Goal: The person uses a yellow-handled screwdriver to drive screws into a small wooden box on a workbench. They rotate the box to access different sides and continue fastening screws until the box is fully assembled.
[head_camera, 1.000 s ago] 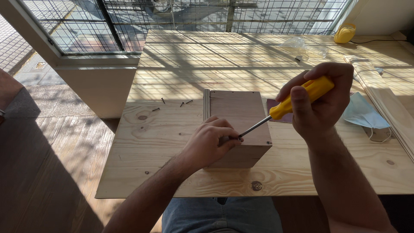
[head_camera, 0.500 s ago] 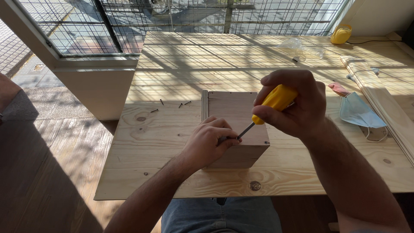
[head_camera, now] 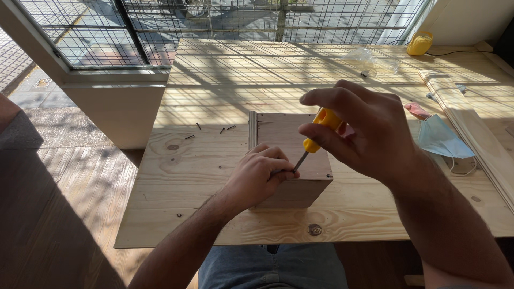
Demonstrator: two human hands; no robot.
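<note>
Screwdriver (head_camera: pixel 319 134) applied to wooden box (head_camera: pixel 292 155) on counter (head_camera: pixel 214 96).
Right hand (head_camera: pixel 364 131) grasps the yellow handle; left hand (head_camera: pixel 262 174) pinches the tip against the box's near edge.

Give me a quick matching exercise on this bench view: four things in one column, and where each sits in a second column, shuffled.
Things:
1. screwdriver
2. wooden box
3. face mask
4. loose screws

Places:
A. lying on the table, left of the box
B. held in the right hand, tip down on the box top
C. steadied by the left hand near the table's front edge
D. lying on the table, right of the right hand

Pairs: 1-B, 2-C, 3-D, 4-A
</note>
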